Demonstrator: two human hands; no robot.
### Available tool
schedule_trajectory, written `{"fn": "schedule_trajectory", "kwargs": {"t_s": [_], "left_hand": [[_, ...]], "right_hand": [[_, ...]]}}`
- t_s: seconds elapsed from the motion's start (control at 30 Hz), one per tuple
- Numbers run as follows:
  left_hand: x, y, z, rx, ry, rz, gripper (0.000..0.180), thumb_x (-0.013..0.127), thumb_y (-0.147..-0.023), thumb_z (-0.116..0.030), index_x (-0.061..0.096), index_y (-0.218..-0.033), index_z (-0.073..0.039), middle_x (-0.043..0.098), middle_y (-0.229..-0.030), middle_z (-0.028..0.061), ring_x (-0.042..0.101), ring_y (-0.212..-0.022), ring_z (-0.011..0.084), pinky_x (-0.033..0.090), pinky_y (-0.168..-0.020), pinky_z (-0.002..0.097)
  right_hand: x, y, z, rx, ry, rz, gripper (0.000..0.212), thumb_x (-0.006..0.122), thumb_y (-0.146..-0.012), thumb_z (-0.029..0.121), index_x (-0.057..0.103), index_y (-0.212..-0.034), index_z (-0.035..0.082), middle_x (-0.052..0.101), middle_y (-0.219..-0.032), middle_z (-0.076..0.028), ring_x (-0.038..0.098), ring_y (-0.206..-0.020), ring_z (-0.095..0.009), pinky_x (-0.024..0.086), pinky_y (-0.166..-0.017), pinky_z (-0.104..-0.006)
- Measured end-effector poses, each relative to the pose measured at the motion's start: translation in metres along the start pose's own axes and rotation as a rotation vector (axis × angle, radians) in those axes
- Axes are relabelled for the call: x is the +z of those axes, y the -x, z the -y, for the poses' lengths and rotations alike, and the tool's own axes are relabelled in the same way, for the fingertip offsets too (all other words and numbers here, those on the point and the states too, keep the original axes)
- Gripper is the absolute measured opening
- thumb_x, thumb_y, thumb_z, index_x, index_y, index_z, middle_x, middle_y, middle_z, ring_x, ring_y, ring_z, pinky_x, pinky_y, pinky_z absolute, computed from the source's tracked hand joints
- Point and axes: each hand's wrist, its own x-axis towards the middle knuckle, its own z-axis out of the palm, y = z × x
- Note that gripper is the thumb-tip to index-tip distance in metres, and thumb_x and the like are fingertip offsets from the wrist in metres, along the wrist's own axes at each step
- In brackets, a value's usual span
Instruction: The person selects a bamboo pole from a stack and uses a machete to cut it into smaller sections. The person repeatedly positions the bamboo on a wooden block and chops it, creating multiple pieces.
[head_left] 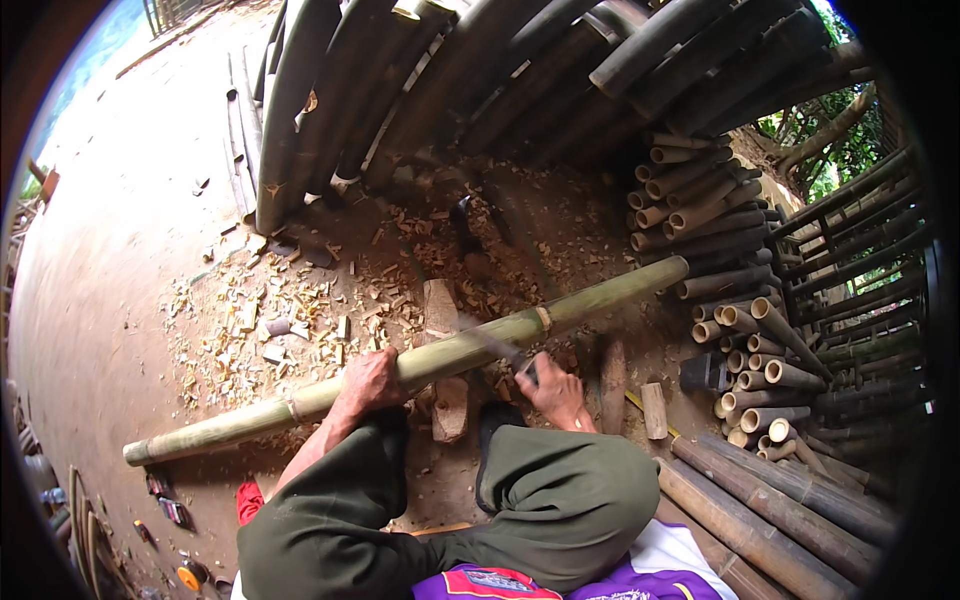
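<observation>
A long green bamboo pole (450,360) lies slantwise in front of me, its near-left end low and its right end farther away. My left hand (370,381) is closed around it, left of the middle. In my right hand (556,393) is the dark handle of a knife (524,366), at the pole's near side. The knife's blade is smeared by motion and reaches over the bamboo. Under the pole lies a wooden block (450,410), which shows on both sides of it, between my feet.
Wood chips (260,320) litter the ground beyond the pole. Dark bamboo poles (420,90) lean at the back. Cut bamboo lengths (750,360) are stacked at right, with long poles (770,500) lying nearer. A short wood piece (654,411) stands right of my knee. Small tools (170,508) lie at lower left.
</observation>
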Motion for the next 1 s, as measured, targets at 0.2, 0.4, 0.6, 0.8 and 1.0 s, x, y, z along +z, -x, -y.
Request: {"fn": "schedule_trajectory", "kwargs": {"t_s": [0.2, 0.4, 0.6, 0.8, 1.0], "left_hand": [[0.003, -0.006, 0.017, 0.06, 0.021, -0.027, 0.052, 0.086, -0.07, -0.034, 0.063, -0.105, -0.003, 0.071, -0.093, 0.0253, 0.072, -0.088, 0.0446, 0.058, -0.079, 0.053], [-0.02, -0.011, -0.006, 0.032, 0.11, 0.112, 0.065, 0.086, -0.065, -0.029, 0.057, -0.117, -0.002, 0.065, -0.104, 0.0213, 0.066, -0.097, 0.0415, 0.055, -0.086, 0.0506], [0.05, 0.006, -0.015, 0.048, -0.4, -0.464, 0.052, 0.075, -0.079, -0.023, 0.061, -0.125, -0.004, 0.067, -0.106, 0.0131, 0.066, -0.101, 0.0293, 0.05, -0.091, 0.0419], [0.051, 0.004, -0.01, -0.002, -0.358, -0.391, 0.026, 0.064, -0.09, -0.017, 0.062, -0.113, -0.005, 0.066, -0.1, 0.013, 0.067, -0.098, 0.0293, 0.051, -0.086, 0.0424], [0.04, 0.003, -0.008, -0.008, -0.262, -0.295, 0.031, 0.068, -0.085, -0.016, 0.06, -0.112, -0.004, 0.067, -0.104, 0.0161, 0.069, -0.101, 0.0334, 0.052, -0.09, 0.046]], "right_hand": [[0.007, -0.009, -0.004, 0.39, -0.268, -0.222, 0.053, 0.054, -0.106, 0.056, 0.049, -0.119, 0.005, 0.071, -0.094, -0.036, 0.068, -0.091, -0.06, 0.053, -0.075, -0.0656], [0.015, -0.005, -0.027, 0.551, -0.368, -0.405, 0.051, 0.058, -0.104, 0.053, 0.051, -0.122, 0.006, 0.072, -0.096, -0.033, 0.068, -0.095, -0.058, 0.052, -0.078, -0.0646], [0.01, -0.001, -0.01, 0.303, -0.171, -0.167, 0.05, 0.058, -0.105, 0.052, 0.05, -0.121, 0.006, 0.071, -0.095, -0.035, 0.068, -0.096, -0.058, 0.052, -0.077, -0.0646], [0.009, 0.001, 0.001, 0.022, -0.075, -0.075, 0.05, 0.056, -0.107, 0.052, 0.049, -0.126, 0.006, 0.071, -0.092, -0.036, 0.068, -0.093, -0.059, 0.052, -0.078, -0.0654], [0.019, 0.001, -0.004, 0.441, -0.289, -0.246, 0.052, 0.057, -0.106, 0.054, 0.05, -0.125, 0.006, 0.071, -0.101, -0.035, 0.068, -0.093, -0.059, 0.051, -0.079, -0.0665]]}}
